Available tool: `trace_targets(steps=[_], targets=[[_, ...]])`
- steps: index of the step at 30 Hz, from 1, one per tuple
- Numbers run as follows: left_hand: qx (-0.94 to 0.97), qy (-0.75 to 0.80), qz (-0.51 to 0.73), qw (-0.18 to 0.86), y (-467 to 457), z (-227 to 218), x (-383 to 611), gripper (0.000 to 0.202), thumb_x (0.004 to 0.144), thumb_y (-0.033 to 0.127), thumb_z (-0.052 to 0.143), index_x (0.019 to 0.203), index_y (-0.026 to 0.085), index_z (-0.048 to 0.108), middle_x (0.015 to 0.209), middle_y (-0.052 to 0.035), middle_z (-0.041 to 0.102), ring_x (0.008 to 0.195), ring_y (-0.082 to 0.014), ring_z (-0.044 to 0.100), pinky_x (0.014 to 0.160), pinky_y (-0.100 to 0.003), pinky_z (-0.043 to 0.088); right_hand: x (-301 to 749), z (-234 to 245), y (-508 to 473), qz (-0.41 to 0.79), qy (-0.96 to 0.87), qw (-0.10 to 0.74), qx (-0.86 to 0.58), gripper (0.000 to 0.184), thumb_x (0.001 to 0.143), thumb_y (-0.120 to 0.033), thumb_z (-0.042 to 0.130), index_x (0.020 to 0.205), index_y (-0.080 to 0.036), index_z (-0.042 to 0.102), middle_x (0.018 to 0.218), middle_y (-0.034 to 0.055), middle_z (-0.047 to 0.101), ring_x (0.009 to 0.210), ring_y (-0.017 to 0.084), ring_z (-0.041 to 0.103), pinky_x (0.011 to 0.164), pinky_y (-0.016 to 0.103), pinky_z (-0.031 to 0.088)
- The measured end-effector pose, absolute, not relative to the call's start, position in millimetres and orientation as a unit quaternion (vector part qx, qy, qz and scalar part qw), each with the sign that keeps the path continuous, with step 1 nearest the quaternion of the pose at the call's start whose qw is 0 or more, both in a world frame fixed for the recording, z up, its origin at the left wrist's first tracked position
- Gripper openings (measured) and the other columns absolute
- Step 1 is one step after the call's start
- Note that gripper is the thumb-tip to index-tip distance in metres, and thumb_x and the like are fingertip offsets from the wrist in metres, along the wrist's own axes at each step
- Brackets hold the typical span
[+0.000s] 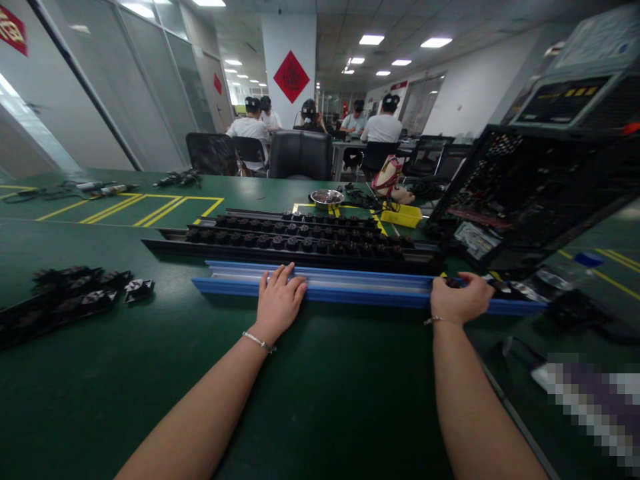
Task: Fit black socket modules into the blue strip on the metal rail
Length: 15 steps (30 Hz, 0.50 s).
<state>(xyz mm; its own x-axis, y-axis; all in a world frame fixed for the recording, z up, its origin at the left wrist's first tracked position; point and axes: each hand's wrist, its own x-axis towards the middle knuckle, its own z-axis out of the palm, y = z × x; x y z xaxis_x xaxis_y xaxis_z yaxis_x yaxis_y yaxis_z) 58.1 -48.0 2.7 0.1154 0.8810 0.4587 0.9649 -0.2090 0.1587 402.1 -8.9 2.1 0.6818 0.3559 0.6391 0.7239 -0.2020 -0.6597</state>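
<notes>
A long blue channel-shaped rail (365, 283) lies across the green table in front of me. My left hand (281, 297) rests on its left part, fingers spread over the rim and trough. Towards the right end, my right hand (461, 297) is closed, with thumb and fingers curled together over the rail. Something small and dark shows at its fingertips, too hidden to name. Just behind the blue rail lie several black rails (290, 252) with rows of round black parts along them. Loose black parts with silvery pieces (139, 289) sit at the left.
An open computer case (530, 193) stands at the right. A metal bowl (327, 199) and a yellow box (401, 215) are behind the rails. Cables (95, 189) lie at the back left. A black chair (301, 155) and seated people are beyond the table.
</notes>
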Motion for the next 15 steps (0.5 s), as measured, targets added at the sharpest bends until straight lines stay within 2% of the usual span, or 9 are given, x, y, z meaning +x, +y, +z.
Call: trace_targets(steps=[15], targets=[[-0.740,-0.623,-0.239,0.086,-47.6,2.9,58.4,0.037,0.090,0.042,0.033,0.106,0.031,0.064,0.137,-0.0033,0.048,0.128,-0.0237,0.038,0.108,-0.048,0.022,390.9,-5.7,-5.1,-0.207,-0.395,0.504,-0.740,0.023,0.056,-0.024,0.056,0.079,-0.021,0.053,0.083,0.0041,0.052,0.088,0.025,0.052,0.079,0.038,0.043]])
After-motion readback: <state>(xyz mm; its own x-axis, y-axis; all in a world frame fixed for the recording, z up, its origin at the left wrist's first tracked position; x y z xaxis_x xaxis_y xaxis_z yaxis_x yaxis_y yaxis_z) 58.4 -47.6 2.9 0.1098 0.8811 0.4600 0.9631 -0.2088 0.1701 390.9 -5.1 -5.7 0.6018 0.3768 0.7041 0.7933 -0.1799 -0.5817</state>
